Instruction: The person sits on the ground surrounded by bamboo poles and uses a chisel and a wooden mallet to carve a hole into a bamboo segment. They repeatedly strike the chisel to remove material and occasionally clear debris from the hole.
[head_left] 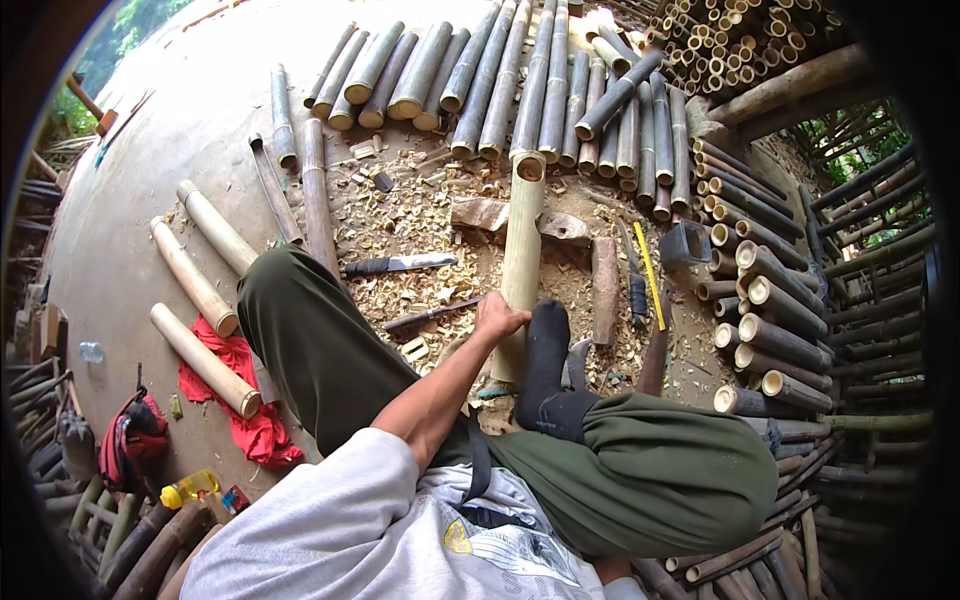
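Note:
My left hand [500, 318] is closed against the side of a pale, scraped bamboo tube [522, 245], its thumb lying across the surface. The tube runs away from me, its far end by the tip of a darker bamboo pole and its middle over a wooden block [482, 213]. My foot in a dark sock [547, 355] sits against the tube's right side. Beside that foot shows a curved metal blade [578, 362]. A slim dark tool [432, 313] lies just left of my hand. My right hand is out of sight; only a bit of arm shows below my thigh.
A knife with a wrapped handle [400, 264] lies among wood shavings. To the right are a black-handled blade [637, 285], yellow ruler [650, 275] and dark container [686, 243]. Bamboo poles [420, 70] line the far side; more tubes [780, 300] are stacked right. Pale tubes [205, 360] lie left.

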